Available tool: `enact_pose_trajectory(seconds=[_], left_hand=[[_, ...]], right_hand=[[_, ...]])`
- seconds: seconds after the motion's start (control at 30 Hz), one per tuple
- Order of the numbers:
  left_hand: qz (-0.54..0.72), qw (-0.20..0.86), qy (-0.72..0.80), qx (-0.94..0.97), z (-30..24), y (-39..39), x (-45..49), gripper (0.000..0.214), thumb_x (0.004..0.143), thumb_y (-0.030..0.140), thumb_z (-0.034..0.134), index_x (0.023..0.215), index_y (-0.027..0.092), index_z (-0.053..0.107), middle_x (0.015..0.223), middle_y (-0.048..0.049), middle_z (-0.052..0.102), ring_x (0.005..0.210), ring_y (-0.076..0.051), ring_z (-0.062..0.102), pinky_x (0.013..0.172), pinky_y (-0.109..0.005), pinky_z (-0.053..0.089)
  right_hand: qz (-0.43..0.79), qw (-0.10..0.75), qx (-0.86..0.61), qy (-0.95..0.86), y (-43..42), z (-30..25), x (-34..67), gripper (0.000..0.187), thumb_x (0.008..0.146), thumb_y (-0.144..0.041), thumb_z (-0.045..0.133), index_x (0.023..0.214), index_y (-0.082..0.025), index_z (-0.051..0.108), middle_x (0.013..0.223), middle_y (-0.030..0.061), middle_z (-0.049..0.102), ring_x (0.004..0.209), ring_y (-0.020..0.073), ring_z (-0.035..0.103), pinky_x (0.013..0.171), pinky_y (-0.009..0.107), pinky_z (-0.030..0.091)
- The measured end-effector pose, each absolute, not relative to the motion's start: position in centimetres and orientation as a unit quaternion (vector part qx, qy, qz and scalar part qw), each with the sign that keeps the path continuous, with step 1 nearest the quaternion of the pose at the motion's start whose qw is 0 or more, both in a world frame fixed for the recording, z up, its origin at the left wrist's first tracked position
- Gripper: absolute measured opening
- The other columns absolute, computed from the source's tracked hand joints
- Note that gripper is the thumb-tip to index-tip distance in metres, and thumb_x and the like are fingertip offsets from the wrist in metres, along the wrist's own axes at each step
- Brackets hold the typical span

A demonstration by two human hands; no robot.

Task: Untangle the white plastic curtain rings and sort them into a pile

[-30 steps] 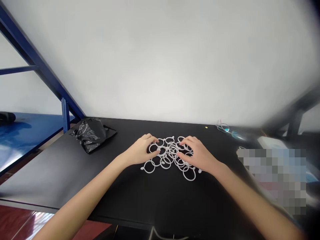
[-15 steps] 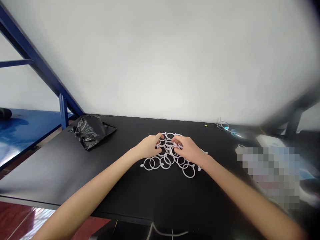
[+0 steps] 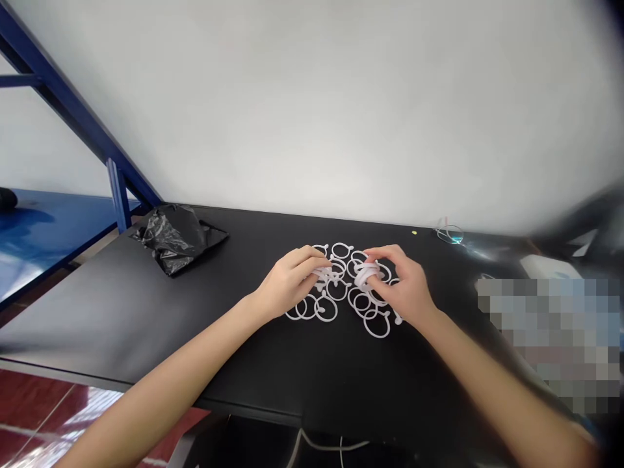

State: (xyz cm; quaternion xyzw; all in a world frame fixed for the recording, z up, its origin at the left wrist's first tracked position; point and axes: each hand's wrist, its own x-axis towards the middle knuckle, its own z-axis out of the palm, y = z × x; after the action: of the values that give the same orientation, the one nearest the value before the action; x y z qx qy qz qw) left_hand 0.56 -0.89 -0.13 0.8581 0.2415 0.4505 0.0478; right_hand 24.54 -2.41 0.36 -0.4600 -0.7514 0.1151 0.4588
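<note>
Several white curtain rings (image 3: 377, 324), each with a small tab, lie spread and partly overlapping on the black table (image 3: 312, 364). My left hand (image 3: 292, 279) is over the left side of the heap, its fingers closed around a few white rings (image 3: 322, 276); its fingers partly hide them. At the right side my right hand (image 3: 404, 279) pinches a small bunch of white rings (image 3: 364, 275) between thumb and fingers. More loose rings lie between the hands and just in front of them.
A crumpled black plastic bag (image 3: 175, 237) lies at the back left. Eyeglasses (image 3: 451, 235) lie near the wall (image 3: 312, 117) at the right, close to a white box (image 3: 550, 268) and a blurred-out patch. Blue metal framing (image 3: 117, 195) stands at the left.
My hands have moved apart, the right one going rightward with a bunch of rings gathered in its fingers. My left fingers have closed on rings, and the heap has split and spread.
</note>
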Motion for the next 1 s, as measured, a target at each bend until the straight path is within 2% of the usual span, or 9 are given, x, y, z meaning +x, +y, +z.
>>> enact_pose_trajectory(seconds=[0.13,0.27,0.43,0.53,0.6,0.7,0.8,0.9,1.0], left_hand=[[0.477,0.032,0.218,0.851,-0.2,-1.6,0.6,0.022,0.091,0.006,0.050,0.109,0.017,0.057,0.100,-0.0087,0.064,0.087,-0.015,0.064,0.074,-0.027,0.055],[0.463,0.034,0.250,0.850,0.2,-2.1,0.8,0.011,0.090,0.009,0.055,0.096,0.017,0.059,0.108,-0.0115,0.064,0.092,-0.018,0.064,0.076,-0.031,0.054],[0.460,0.206,0.271,0.820,0.4,-2.3,1.2,0.015,0.088,0.009,0.056,0.076,0.017,0.052,0.092,-0.0068,0.062,0.081,-0.013,0.061,0.069,-0.026,0.051],[0.462,0.237,0.278,0.808,0.3,-2.4,1.4,0.024,0.088,0.011,0.059,0.069,0.017,0.045,0.089,-0.0054,0.061,0.077,-0.011,0.059,0.067,-0.024,0.049],[0.458,0.246,0.279,0.808,0.2,-2.4,1.4,0.020,0.088,0.014,0.060,0.073,0.017,0.047,0.089,-0.0051,0.061,0.079,-0.012,0.059,0.070,-0.025,0.049],[0.450,0.252,0.282,0.809,0.2,-2.5,1.4,0.009,0.088,0.018,0.062,0.091,0.018,0.053,0.093,-0.0058,0.062,0.084,-0.015,0.059,0.077,-0.030,0.051],[0.446,0.247,0.283,0.812,0.3,-2.5,1.4,0.018,0.088,0.020,0.063,0.103,0.018,0.054,0.099,-0.0072,0.062,0.091,-0.017,0.060,0.082,-0.032,0.052],[0.445,0.246,0.287,0.812,0.4,-2.6,1.4,0.021,0.089,0.020,0.061,0.108,0.018,0.054,0.103,-0.0076,0.062,0.095,-0.018,0.060,0.084,-0.033,0.052],[0.450,0.257,0.296,0.802,0.6,-2.8,1.5,0.019,0.089,0.017,0.059,0.108,0.018,0.055,0.100,-0.0068,0.062,0.092,-0.017,0.060,0.083,-0.032,0.052]], right_hand=[[0.053,0.495,-0.445,-0.744,-2.7,0.3,24.3,0.019,0.080,-0.013,0.066,0.096,-0.025,0.066,0.088,0.0011,0.069,0.081,0.0192,0.065,0.075,0.034,0.053],[0.033,0.473,-0.424,-0.771,-2.9,0.4,24.2,0.020,0.082,-0.010,0.064,0.095,-0.025,0.067,0.086,0.0018,0.070,0.080,0.0193,0.064,0.071,0.033,0.053],[0.048,0.469,-0.414,-0.778,-2.9,0.3,24.0,0.023,0.080,-0.004,0.059,0.091,-0.023,0.066,0.082,0.0023,0.069,0.078,0.0194,0.063,0.068,0.033,0.052],[0.049,0.466,-0.416,-0.779,-2.8,0.2,23.9,0.019,0.081,-0.007,0.060,0.086,-0.023,0.067,0.081,0.0027,0.069,0.077,0.0196,0.063,0.068,0.034,0.052],[0.049,0.465,-0.423,-0.776,-2.8,0.3,23.9,0.015,0.081,-0.010,0.062,0.085,-0.023,0.068,0.080,0.0030,0.070,0.077,0.0198,0.063,0.067,0.034,0.052],[0.026,0.459,-0.443,-0.770,-2.8,0.5,23.8,0.009,0.081,-0.014,0.067,0.082,-0.023,0.068,0.077,0.0027,0.069,0.068,0.0178,0.059,0.058,0.031,0.047],[0.019,0.459,-0.449,-0.766,-3.0,0.7,23.9,0.008,0.081,-0.015,0.069,0.081,-0.023,0.068,0.075,0.0018,0.067,0.057,0.0135,0.050,0.050,0.028,0.040],[0.114,0.462,-0.430,-0.767,-3.2,1.1,24.1,0.008,0.082,-0.015,0.068,0.082,-0.023,0.068,0.078,0.0015,0.067,0.051,0.0102,0.046,0.046,0.027,0.036],[0.229,0.449,-0.395,-0.768,-3.5,1.6,24.1,0.010,0.082,-0.013,0.067,0.080,-0.023,0.069,0.081,0.0020,0.068,0.055,0.0111,0.055,0.045,0.025,0.038]])
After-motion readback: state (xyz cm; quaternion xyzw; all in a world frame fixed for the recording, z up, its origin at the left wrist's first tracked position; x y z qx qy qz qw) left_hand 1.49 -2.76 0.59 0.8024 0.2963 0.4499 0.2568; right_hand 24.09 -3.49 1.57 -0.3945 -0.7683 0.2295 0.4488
